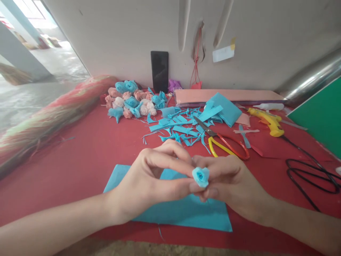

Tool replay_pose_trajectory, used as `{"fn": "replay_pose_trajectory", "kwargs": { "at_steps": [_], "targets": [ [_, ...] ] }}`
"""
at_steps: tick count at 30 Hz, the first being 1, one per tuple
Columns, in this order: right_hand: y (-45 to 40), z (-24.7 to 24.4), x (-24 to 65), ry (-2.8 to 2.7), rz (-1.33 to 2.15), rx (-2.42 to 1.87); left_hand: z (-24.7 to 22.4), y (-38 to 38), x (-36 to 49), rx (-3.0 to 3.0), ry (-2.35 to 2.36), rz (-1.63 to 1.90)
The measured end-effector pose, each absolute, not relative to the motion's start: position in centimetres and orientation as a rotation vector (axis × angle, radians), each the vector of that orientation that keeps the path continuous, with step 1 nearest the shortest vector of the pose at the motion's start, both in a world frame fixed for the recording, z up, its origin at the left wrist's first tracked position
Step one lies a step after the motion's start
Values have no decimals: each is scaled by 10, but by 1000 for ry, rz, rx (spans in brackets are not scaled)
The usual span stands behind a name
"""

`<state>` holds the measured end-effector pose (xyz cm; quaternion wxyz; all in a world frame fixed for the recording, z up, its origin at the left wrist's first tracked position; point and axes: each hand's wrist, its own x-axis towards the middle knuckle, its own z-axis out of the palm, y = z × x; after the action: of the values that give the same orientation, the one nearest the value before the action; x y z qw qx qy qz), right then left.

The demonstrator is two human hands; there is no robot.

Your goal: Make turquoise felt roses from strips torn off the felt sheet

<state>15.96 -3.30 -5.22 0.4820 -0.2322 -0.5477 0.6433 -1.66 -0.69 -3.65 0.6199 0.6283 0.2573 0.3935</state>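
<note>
A small blue paper flower (pixel 200 177), its petals rolled round a darker centre, faces me between my two hands. My left hand (pixel 162 174) pinches it between thumb and forefinger. From the other side, my right hand (pixel 229 177) grips it with bent fingers; its lower part is hidden by them. Beneath both hands a flat sheet of blue paper (pixel 183 215) lies on the red tabletop (pixel 87 142). Scissors (pixel 213 133) with one red and one yellow handle rest just beyond my right hand, touching a heap of blue paper scraps (pixel 181 126).
Finished blue, pink and white paper flowers (pixel 131 101) are piled at the back left. A dark phone (pixel 160 71) leans on the wall. Folded blue paper (pixel 226 108), a yellow glue gun (pixel 268 121) and its black cord (pixel 306 174) lie to the right. A fuzzy roll (pixel 53 113) borders the left edge.
</note>
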Motion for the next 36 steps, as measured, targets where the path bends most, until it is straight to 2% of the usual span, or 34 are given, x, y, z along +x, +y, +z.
{"fn": "replay_pose_trajectory", "kwargs": {
  "at_steps": [7, 13, 17, 22, 36],
  "targets": [
    [-36, -42, 164, -1879, 520, -744, -37, -8, -14, 1605, 672, 1060],
    [-39, -42, 165, -2090, 45, -792, -38, -6, -13, 1727, 700, 1130],
    [-37, -41, 165, -2096, -81, -775, -40, -5, -16, 2006, 647, 1255],
    [-36, -46, 165, -2073, -50, -763, -40, -5, -17, 2263, 601, 1321],
    [-33, -47, 169, -2099, -94, -750, -45, 1, -15, 2223, 535, 1313]
  ]
}}
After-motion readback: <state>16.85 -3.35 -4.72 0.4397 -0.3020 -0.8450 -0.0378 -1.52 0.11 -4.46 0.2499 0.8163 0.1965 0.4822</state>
